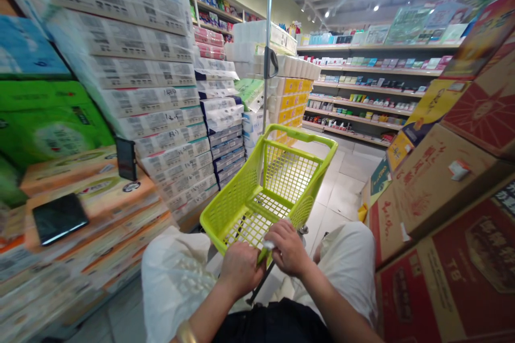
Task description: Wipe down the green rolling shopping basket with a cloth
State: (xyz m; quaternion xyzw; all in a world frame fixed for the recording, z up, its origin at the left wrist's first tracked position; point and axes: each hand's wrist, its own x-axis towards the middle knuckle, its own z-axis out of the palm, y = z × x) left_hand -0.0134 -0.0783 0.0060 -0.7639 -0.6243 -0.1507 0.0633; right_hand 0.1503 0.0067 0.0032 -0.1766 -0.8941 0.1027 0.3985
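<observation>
A lime-green shopping basket [281, 201] with lattice walls stands tilted between my knees. I can see no goods inside it. My left hand [242, 268] is closed over the basket's near rim, with the fingertips hidden. Just to the right, my right hand [287, 246] bends its fingers over the same rim, pressing a small white wad [269, 245] that looks like tissue or cloth. A dark rod shows below the rim between my wrists.
Stacked paper packs [161, 96] rise at left. A phone [60, 218] and a small black device [126, 158] rest on orange packs [132, 203]. Cardboard cartons [446, 187] crowd the right. Shelves of goods [362, 91] stand behind, and a metal pole [269, 16] rises beyond the basket.
</observation>
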